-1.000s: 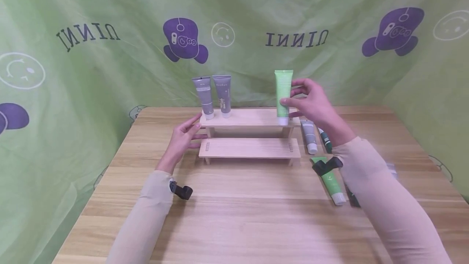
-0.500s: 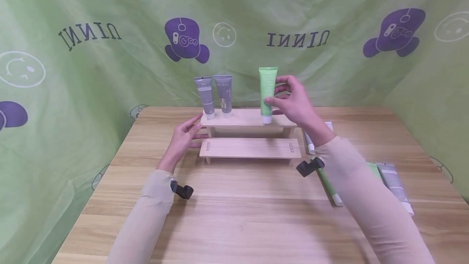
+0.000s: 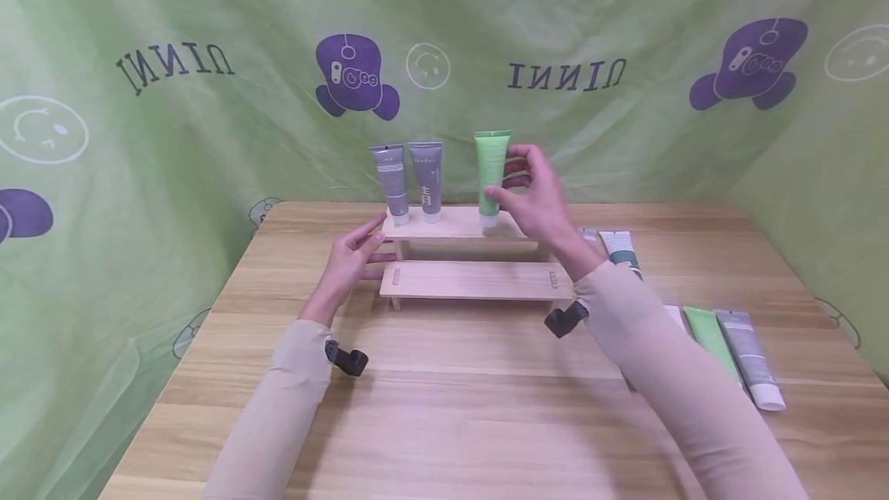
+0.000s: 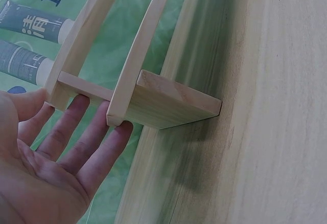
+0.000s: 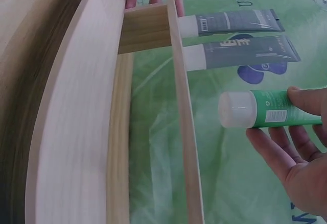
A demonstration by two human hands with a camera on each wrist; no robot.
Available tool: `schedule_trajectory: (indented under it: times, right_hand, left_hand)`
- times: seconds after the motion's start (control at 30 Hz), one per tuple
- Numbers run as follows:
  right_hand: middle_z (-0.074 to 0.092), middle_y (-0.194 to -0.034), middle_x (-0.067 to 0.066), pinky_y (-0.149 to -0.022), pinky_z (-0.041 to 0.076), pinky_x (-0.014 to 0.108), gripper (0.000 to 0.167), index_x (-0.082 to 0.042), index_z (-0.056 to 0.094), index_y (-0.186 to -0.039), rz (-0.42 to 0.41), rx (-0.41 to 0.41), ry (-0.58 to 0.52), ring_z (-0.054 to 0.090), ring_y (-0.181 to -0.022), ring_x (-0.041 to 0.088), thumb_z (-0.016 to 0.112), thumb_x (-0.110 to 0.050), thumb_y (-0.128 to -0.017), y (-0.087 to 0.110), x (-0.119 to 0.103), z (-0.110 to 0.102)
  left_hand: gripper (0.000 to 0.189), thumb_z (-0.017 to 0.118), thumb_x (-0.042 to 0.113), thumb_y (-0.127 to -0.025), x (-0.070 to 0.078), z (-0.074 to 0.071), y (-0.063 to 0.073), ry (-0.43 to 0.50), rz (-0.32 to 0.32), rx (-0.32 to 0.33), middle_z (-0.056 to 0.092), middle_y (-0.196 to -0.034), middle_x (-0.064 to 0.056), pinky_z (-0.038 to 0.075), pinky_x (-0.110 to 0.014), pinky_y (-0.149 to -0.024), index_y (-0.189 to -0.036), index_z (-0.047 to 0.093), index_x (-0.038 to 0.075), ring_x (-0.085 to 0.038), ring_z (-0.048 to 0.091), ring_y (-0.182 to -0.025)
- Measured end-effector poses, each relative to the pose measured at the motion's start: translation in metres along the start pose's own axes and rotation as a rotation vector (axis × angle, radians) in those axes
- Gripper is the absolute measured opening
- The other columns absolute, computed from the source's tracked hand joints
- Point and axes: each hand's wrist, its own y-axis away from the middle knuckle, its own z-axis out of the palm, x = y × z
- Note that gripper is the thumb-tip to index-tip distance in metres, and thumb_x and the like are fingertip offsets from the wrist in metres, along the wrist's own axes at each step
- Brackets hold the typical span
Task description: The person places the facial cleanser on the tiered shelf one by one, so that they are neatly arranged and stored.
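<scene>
My right hand grips a green squeeze tube between thumb and fingers, white cap downward. In the right wrist view a gap separates the green tube's cap from the upper board. Two grey tubes, one at the left end and one beside it, stand on their caps on the two-step wooden rack's upper step. With fairly straight fingers, my left hand touches the rack's left end, its thumb by the upper board's edge.
The lower step carries nothing. On the table's right lie several tubes, among them a white-and-green one, a green one and a grey one, partly behind my right sleeve. A green printed curtain hangs behind.
My right hand has carried the green tube leftward along the upper step, closer to the two grey tubes. My left hand stays at the rack's left end.
</scene>
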Motion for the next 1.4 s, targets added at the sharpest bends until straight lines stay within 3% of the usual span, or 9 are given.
schedule_trajectory:
  times: [0.23,0.4,0.53,0.9,1.4]
  right_hand:
    - [0.058,-0.120,0.016,-0.098,0.053,0.038,0.058,0.000,0.045,-0.135,-0.070,0.012,0.027,0.061,-0.106,0.028,0.074,0.008,-0.085,-0.003,0.009,0.009]
    - [0.058,-0.120,0.015,-0.101,0.051,0.041,0.059,-0.001,0.045,-0.136,-0.088,0.017,0.029,0.060,-0.107,0.028,0.074,0.007,-0.086,-0.005,0.014,0.016]
    - [0.058,-0.121,0.015,-0.102,0.051,0.044,0.059,-0.001,0.045,-0.136,-0.085,0.019,0.026,0.060,-0.108,0.028,0.074,0.006,-0.086,-0.007,0.017,0.021]
    - [0.059,-0.120,0.013,-0.100,0.052,0.035,0.058,-0.003,0.045,-0.135,-0.090,0.018,0.048,0.060,-0.109,0.027,0.075,0.004,-0.086,-0.008,0.021,0.031]
    - [0.060,-0.119,0.013,-0.099,0.052,0.032,0.055,-0.002,0.046,-0.132,-0.126,0.037,0.069,0.060,-0.109,0.025,0.075,0.004,-0.086,-0.012,0.027,0.038]
  left_hand:
    - [0.049,0.053,0.023,-0.106,0.001,0.001,0.001,-0.005,-0.007,0.004,0.049,-0.148,-0.021,0.059,-0.053,-0.086,-0.154,0.042,0.021,-0.046,0.062,-0.115]
    - [0.049,0.053,0.023,-0.106,0.000,0.001,0.001,-0.008,-0.001,0.003,0.049,-0.147,-0.021,0.059,-0.054,-0.086,-0.154,0.043,0.021,-0.045,0.063,-0.114]
    - [0.050,0.054,0.024,-0.106,-0.001,0.000,0.000,-0.011,0.003,0.000,0.048,-0.149,-0.020,0.059,-0.054,-0.086,-0.154,0.042,0.020,-0.045,0.063,-0.113]
    - [0.050,0.053,0.024,-0.106,0.000,0.000,0.000,-0.011,0.006,0.000,0.046,-0.150,-0.020,0.060,-0.054,-0.085,-0.154,0.042,0.019,-0.048,0.061,-0.115]
    - [0.049,0.053,0.025,-0.106,0.000,0.000,-0.001,-0.006,-0.003,0.003,0.049,-0.147,-0.021,0.059,-0.055,-0.087,-0.154,0.043,0.022,-0.046,0.062,-0.115]
